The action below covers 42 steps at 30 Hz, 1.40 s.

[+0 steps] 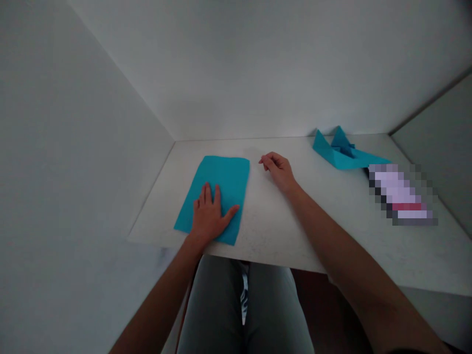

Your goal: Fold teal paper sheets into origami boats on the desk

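A flat blue sheet of paper (221, 183) lies on the white table (280, 231), toward its left side. My left hand (209, 212) rests flat on the sheet's near end, fingers stretched out and thumb spread. Just right of the sheet's far corner, my right hand (277, 168) hovers at the table surface with fingers curled loosely inward; nothing shows in them. A folded blue paper boat (341, 150) sits at the back right of the table, away from both hands.
White walls close in the table on the left and at the back. A blurred, pixelated object (401, 195) lies at the right, near the boat. My legs show under the near table edge.
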Available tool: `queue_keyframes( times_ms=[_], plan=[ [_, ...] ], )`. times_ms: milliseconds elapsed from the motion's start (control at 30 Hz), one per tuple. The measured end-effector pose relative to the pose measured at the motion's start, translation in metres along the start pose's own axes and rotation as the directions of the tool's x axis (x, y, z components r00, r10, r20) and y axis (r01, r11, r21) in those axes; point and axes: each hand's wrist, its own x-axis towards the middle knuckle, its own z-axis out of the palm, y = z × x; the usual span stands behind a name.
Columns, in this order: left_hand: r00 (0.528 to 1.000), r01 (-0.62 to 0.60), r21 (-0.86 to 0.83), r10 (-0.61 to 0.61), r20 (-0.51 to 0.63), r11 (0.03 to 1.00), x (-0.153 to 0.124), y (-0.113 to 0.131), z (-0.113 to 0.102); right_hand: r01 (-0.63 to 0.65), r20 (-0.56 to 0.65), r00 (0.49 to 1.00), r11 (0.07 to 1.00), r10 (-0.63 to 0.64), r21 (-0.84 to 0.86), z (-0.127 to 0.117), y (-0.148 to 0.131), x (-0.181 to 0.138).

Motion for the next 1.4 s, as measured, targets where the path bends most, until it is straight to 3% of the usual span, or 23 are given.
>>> queue_keyframes(
  times_ms=[100,167,233,333,433,633,733,800,900,967,1067,1167,1300,1400],
  plan=[
    [0.997,-0.076,-0.126,0.071,-0.037,0.989,0.014,0.057,-0.008,0.018,-0.078,0.997,1.0,-0.019,-0.022,-0.019,-0.001,0.003],
    [0.978,-0.205,-0.25,0.191,-0.078,0.946,0.042,0.073,-0.014,0.006,-0.134,0.991,0.996,-0.018,-0.084,-0.031,-0.001,0.004],
    [0.955,-0.285,-0.316,0.238,-0.18,0.905,0.079,0.072,-0.017,-0.008,-0.16,0.987,0.987,-0.019,-0.164,-0.039,0.0,0.003],
    [0.933,-0.29,-0.383,0.17,-0.317,0.877,0.134,0.05,-0.014,-0.009,-0.158,0.987,0.971,-0.03,-0.24,-0.044,0.001,0.004],
    [0.946,-0.255,-0.437,0.13,-0.296,0.863,0.163,0.026,0.0,-0.018,-0.161,0.987,0.97,-0.022,-0.243,-0.044,0.004,0.006],
    [0.944,-0.288,-0.48,0.163,-0.286,0.829,0.163,0.015,0.02,-0.034,-0.195,0.981,0.974,-0.01,-0.223,-0.043,0.012,0.012],
    [0.958,-0.249,-0.565,0.116,-0.261,0.786,0.162,0.016,0.022,-0.039,-0.204,0.979,0.973,-0.008,-0.226,-0.044,0.015,0.014],
    [0.975,-0.205,-0.701,0.083,-0.204,0.683,0.165,0.014,0.022,-0.048,-0.208,0.978,0.969,-0.003,-0.242,-0.045,0.017,0.015],
    [0.983,-0.182,-0.892,0.106,-0.151,0.413,0.171,0.007,0.019,-0.024,-0.247,0.968,0.965,-0.043,-0.261,-0.047,0.021,0.017],
    [0.98,-0.196,-0.944,0.072,-0.183,0.267,0.175,0.003,0.016,0.006,-0.294,0.952,0.965,-0.086,-0.264,-0.048,0.024,0.018],
    [0.969,-0.23,-0.962,-0.055,-0.24,0.15,0.18,-0.001,0.01,0.002,-0.333,0.939,0.971,-0.084,-0.239,-0.049,0.026,0.018],
    [0.95,-0.267,-0.958,-0.136,-0.28,0.108,0.185,-0.005,0.008,-0.053,-0.227,0.974,0.983,0.012,-0.174,-0.047,0.023,0.014],
    [0.91,-0.326,-0.936,-0.226,-0.348,0.131,0.19,-0.01,0.01,-0.149,0.077,0.985,0.987,0.153,-0.063,-0.044,0.016,0.008],
    [0.909,-0.328,-0.94,-0.239,-0.341,0.094,0.192,-0.01,0.014,-0.154,0.069,0.986,0.988,0.154,-0.009,-0.044,0.013,0.009]
  ],
)
